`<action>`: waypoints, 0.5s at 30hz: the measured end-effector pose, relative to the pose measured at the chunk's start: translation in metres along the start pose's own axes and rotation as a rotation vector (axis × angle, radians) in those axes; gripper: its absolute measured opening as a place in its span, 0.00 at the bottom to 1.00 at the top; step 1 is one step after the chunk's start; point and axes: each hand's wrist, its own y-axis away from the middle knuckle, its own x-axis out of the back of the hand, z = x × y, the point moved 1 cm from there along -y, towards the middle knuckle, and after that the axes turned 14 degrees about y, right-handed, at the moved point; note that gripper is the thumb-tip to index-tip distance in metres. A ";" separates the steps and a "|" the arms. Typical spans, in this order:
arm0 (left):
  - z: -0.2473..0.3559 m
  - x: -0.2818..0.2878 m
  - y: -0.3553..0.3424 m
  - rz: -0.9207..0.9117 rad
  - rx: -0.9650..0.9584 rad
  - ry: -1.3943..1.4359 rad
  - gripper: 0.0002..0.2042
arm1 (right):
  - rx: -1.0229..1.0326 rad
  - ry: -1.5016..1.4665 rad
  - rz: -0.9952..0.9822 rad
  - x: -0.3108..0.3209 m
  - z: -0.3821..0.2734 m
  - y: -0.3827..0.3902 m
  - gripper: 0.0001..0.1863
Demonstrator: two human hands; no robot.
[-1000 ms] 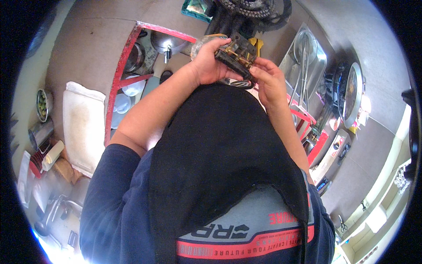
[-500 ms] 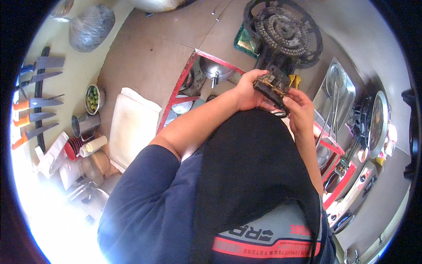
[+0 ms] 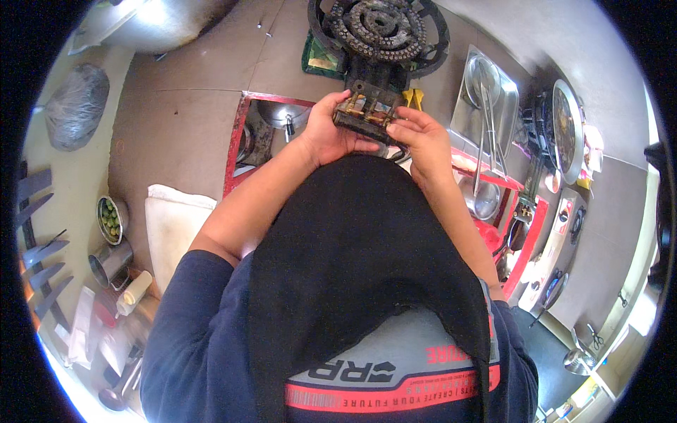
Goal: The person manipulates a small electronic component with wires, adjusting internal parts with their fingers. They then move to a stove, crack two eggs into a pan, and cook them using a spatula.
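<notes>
A blackened gas burner (image 3: 381, 28) with concentric rings sits at the top centre, with a dirty black valve block (image 3: 363, 113) carrying brass fittings at its near end. My left hand (image 3: 326, 130) grips the block's left side, thumb along its upper edge, fingers curled underneath. My right hand (image 3: 423, 141) pinches at a brass fitting on the block's right end with thumb and forefinger; the exact piece is small and partly covered. A yellow tool or part (image 3: 412, 97) lies just beyond my right fingers, and a green tray (image 3: 317, 60) is beside the burner.
Red-edged framework (image 3: 237, 120) surrounds openings with metal bowls and pans. A large wok (image 3: 155, 28) is at upper left; knives (image 3: 39, 211), a bowl of green items (image 3: 109, 220) and a white board (image 3: 176, 240) are left. A steel tray with long utensils (image 3: 462, 106) stands right.
The head view has shifted, first right then back, so surroundings moved in frame. Both hands stay on the valve block, now appearing left of where they were half a second ago.
</notes>
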 end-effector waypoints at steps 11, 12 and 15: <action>0.012 -0.002 -0.001 0.033 0.027 -0.086 0.38 | 0.097 0.004 0.006 -0.007 0.005 -0.003 0.26; 0.012 -0.001 -0.002 0.045 0.024 -0.097 0.40 | 0.097 -0.002 0.006 -0.006 0.005 -0.004 0.26; 0.014 0.000 -0.007 0.077 0.046 -0.163 0.44 | 0.124 0.003 0.028 -0.006 0.008 -0.008 0.26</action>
